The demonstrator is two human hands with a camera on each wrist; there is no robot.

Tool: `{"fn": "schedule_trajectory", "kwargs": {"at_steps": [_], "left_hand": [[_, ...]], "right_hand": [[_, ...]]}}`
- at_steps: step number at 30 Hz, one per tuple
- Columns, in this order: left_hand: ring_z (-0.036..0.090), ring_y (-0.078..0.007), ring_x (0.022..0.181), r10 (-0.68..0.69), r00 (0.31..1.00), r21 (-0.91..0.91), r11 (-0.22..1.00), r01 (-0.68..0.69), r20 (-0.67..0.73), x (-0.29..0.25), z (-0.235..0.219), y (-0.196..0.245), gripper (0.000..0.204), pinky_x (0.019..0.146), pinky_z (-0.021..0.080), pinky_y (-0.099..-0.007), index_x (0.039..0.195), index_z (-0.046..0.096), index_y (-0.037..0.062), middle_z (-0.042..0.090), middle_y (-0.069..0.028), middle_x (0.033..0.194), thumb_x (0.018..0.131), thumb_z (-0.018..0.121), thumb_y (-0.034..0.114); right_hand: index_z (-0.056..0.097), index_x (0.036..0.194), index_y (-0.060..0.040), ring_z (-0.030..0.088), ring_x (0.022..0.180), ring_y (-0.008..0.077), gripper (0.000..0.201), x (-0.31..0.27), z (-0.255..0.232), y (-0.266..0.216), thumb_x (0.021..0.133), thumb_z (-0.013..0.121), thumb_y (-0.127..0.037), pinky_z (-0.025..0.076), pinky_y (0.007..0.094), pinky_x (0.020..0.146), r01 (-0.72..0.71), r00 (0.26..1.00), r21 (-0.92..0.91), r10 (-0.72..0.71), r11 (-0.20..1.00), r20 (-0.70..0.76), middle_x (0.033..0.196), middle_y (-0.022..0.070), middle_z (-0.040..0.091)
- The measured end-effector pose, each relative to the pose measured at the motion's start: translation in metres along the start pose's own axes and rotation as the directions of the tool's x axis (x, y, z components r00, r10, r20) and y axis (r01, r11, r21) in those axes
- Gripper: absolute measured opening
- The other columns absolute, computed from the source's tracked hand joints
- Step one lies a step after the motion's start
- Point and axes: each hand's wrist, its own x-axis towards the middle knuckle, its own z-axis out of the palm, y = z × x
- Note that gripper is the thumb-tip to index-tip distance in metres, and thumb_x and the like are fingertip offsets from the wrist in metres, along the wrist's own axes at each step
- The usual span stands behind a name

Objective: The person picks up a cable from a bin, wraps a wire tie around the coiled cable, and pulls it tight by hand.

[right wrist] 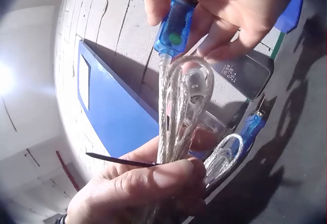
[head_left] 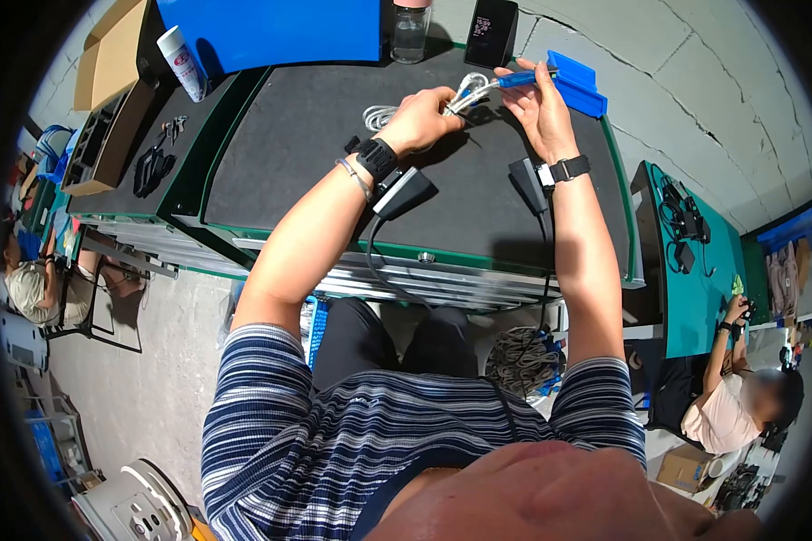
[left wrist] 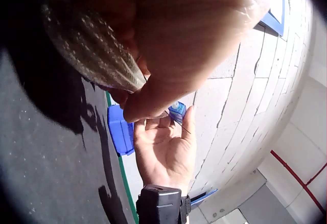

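Observation:
Over the dark worktop, my left hand [head_left: 415, 122] grips a looped clear-jacketed silver cable [right wrist: 176, 111] between thumb and fingers. A thin black cable tie [right wrist: 120, 159] sticks out from the bundle beside my left thumb. My right hand [head_left: 543, 115] pinches the cable's translucent blue connector [right wrist: 175, 29], which carries a green round mark. That connector's far end is hidden by my right fingers. Lower in the right wrist view, a second blue connector [right wrist: 251, 130] with a metal end hangs near another cable loop. Part of the coil [head_left: 381, 117] shows left of my left hand.
At the worktop's back stand a blue bin [head_left: 579, 88], a black device with a lit clock [head_left: 492, 34], a bottle [head_left: 410, 38] and a blue panel [head_left: 271, 34]. On the left are a spray can [head_left: 182, 65] and cardboard box [head_left: 108, 135]. Another person sits at right.

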Motion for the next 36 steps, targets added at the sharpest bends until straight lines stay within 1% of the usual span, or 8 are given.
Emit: {"fn": "schedule_trajectory", "kwargs": {"at_steps": [3, 10, 17, 20, 23, 28, 32, 36], "left_hand": [[0.064, -0.0274, 0.089, 0.008, 0.989, 0.148, 0.989, 0.014, -0.148, 0.002, -0.001, -0.004, 0.041, 0.082, 0.048, -0.0365, 0.113, 0.061, 0.0012, 0.067, -0.0153, 0.093, 0.078, 0.071, 0.02], [0.064, -0.0242, 0.084, 0.03, 0.995, 0.128, 0.992, -0.018, -0.09, 0.001, -0.001, -0.004, 0.037, 0.077, 0.048, -0.0351, 0.109, 0.062, 0.0007, 0.067, -0.0136, 0.088, 0.077, 0.071, 0.018], [0.064, -0.0247, 0.082, 0.07, 0.996, 0.089, 0.994, -0.065, -0.06, -0.002, -0.002, 0.002, 0.037, 0.076, 0.048, -0.0354, 0.107, 0.062, -0.0004, 0.068, -0.0137, 0.089, 0.077, 0.071, 0.018], [0.066, -0.0283, 0.085, 0.105, 0.993, 0.166, 0.981, -0.096, -0.048, -0.002, -0.003, 0.002, 0.037, 0.077, 0.049, -0.0372, 0.108, 0.062, -0.0005, 0.069, -0.0157, 0.09, 0.077, 0.071, 0.018], [0.066, -0.0317, 0.087, 0.133, 0.987, 0.257, 0.961, -0.106, -0.09, 0.0, -0.002, -0.004, 0.038, 0.08, 0.049, -0.039, 0.108, 0.063, -0.0005, 0.069, -0.0176, 0.091, 0.076, 0.071, 0.017], [0.064, -0.0324, 0.092, 0.245, 0.929, 0.417, 0.902, -0.113, -0.278, 0.002, -0.008, -0.008, 0.034, 0.082, 0.049, -0.0385, 0.108, 0.066, 0.0039, 0.066, -0.0158, 0.096, 0.077, 0.07, 0.018], [0.059, -0.0308, 0.104, 0.131, 0.961, 0.535, 0.844, 0.02, -0.244, 0.0, -0.015, -0.01, 0.039, 0.089, 0.048, -0.041, 0.115, 0.063, 0.0093, 0.063, -0.0127, 0.106, 0.077, 0.071, 0.017], [0.057, -0.0308, 0.113, 0.022, 0.991, 0.545, 0.836, 0.054, -0.132, -0.003, -0.018, -0.011, 0.047, 0.094, 0.048, -0.0432, 0.121, 0.061, 0.0171, 0.058, -0.0111, 0.121, 0.076, 0.073, 0.023]], "right_hand": [[0.048, 0.127, -0.0071, 0.063, 0.105, 0.0207, 0.044, -0.001, 0.0, 0.0, 0.099, 0.049, -0.041, 0.047, 0.03, 0.09, -0.04, 0.999, -0.025, 0.04, 0.999, 0.011, 0.116, 0.0145, 0.064], [0.045, 0.122, -0.0058, 0.066, 0.101, 0.0214, 0.032, -0.001, 0.003, 0.0, 0.098, 0.056, -0.022, 0.049, 0.0305, 0.086, 0.04, 0.999, -0.053, -0.042, 0.998, -0.027, 0.11, 0.0162, 0.067], [0.046, 0.115, -0.0061, 0.066, 0.1, 0.0212, 0.025, 0.0, 0.003, 0.0, 0.098, 0.055, -0.022, 0.049, 0.0296, 0.084, 0.106, 0.994, -0.084, -0.107, 0.991, -0.015, 0.108, 0.0157, 0.068], [0.052, 0.111, -0.0059, 0.067, 0.093, 0.0163, 0.025, 0.005, -0.01, 0.008, 0.096, 0.058, -0.025, 0.05, 0.0262, 0.079, 0.035, 0.999, -0.102, -0.038, 0.994, -0.034, 0.108, 0.0136, 0.068], [0.064, 0.093, -0.0041, 0.065, 0.083, 0.0063, 0.026, 0.008, -0.015, 0.014, 0.091, 0.066, -0.03, 0.049, 0.0164, 0.064, -0.106, 0.976, -0.258, 0.051, 0.96, -0.214, 0.091, 0.0038, 0.07], [0.06, 0.101, -0.0075, 0.065, 0.089, 0.0095, 0.026, 0.001, -0.004, 0.005, 0.09, 0.067, -0.03, 0.05, 0.0199, 0.072, -0.069, 0.982, -0.193, 0.033, 0.979, -0.185, 0.096, 0.0028, 0.068], [0.054, 0.106, -0.0053, 0.064, 0.089, 0.0094, 0.033, -0.002, 0.002, 0.005, 0.088, 0.068, -0.03, 0.05, 0.021, 0.071, 0.007, 0.997, -0.156, -0.019, 0.988, -0.078, 0.101, 0.0048, 0.064], [0.052, 0.105, -0.0019, 0.064, 0.088, 0.0097, 0.034, 0.005, -0.012, 0.019, 0.09, 0.066, -0.029, 0.052, 0.0207, 0.07, -0.214, 0.976, -0.37, 0.183, 0.904, -0.117, 0.097, 0.0049, 0.063]]}}
